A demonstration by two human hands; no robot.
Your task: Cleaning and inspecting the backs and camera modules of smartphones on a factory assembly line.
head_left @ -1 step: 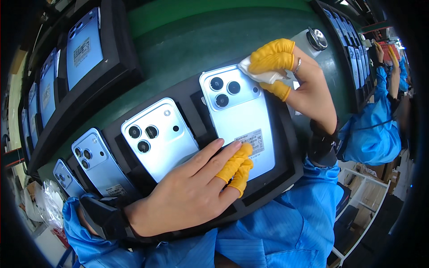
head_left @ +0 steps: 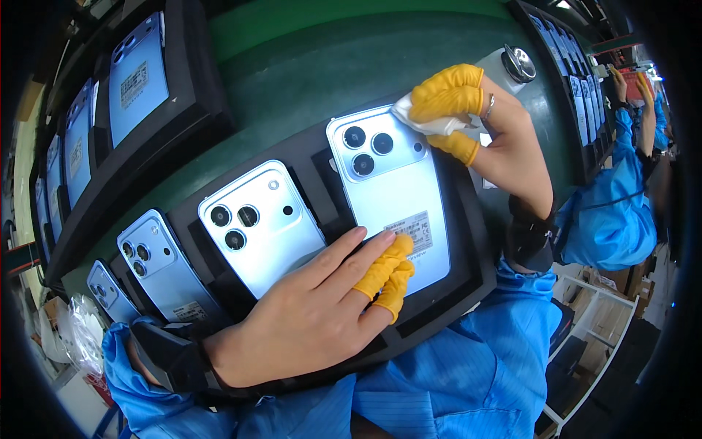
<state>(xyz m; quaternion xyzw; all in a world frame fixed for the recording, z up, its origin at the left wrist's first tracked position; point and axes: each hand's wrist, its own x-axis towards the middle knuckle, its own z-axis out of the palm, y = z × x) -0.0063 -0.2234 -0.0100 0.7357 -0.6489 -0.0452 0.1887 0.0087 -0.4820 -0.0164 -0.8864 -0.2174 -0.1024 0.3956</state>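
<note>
My right hand (head_left: 468, 110), with yellow finger cots on its fingers, pinches a white wiping cloth (head_left: 439, 126) against the top right corner of a light blue phone (head_left: 398, 183). That phone lies back up in a black foam tray (head_left: 468, 219), its three lenses at the upper left. Across its lower part, by a grey printed label (head_left: 413, 233), rest the fingertips of my left hand (head_left: 314, 307). Those fingers are stretched out, two of them in yellow cots. The left palm partly covers a second phone (head_left: 259, 212) beside it.
Two more blue phones (head_left: 161, 263) sit further left in the tray. Another black tray (head_left: 197, 88) of phones stands at the upper left, with a third (head_left: 585, 164) at the far right. A round metal-topped container (head_left: 518, 64) stands on the green table (head_left: 292, 80). A co-worker in blue (head_left: 610, 219) is at right.
My right hand has slid very slightly to the right with the cloth, along the phone's top edge. My left hand has stayed put.
</note>
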